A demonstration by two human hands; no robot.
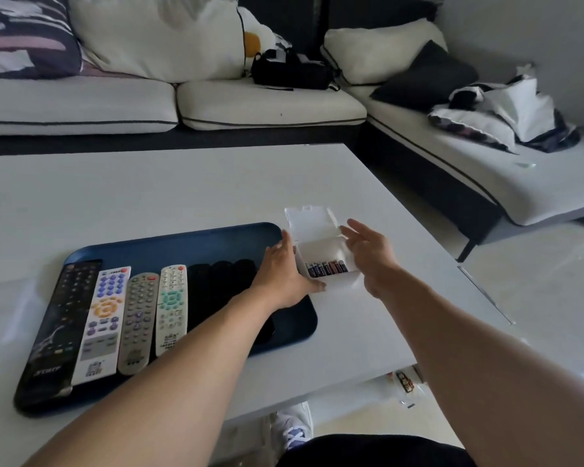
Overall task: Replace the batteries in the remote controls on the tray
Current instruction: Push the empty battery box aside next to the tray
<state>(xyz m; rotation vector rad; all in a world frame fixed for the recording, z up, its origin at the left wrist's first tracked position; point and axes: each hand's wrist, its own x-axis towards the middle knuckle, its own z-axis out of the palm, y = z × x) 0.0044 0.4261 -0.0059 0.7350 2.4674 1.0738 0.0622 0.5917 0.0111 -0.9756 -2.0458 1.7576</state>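
The left hand (285,278) lies flat against the near-left side of a small white plastic box (327,264), fingers straight along its wall and thumb laid along the front edge, which looks like bracing so the light box does not skid. The right hand (368,252) hovers at the box's right side with fingers spread and relaxed, gripping nothing; whether its fingertips touch the wall I cannot tell. The hinged lid (312,222) is thrown back and stands open behind, so the batteries (326,267) inside show plainly, a row lying side by side at the bottom. I'd guess the spread hand is poised to dip in and pick some out.

The box sits on the white surface (182,187) just off the right edge of the blue tray (182,241), handy to the work. On the tray the remote controls (125,318) lie side by side, buttons up: a long black one, a white one with blue keys, a grey one, another white one, then several dark ones partly hidden under the left forearm. None appears opened yet, so the swapping is only beginning
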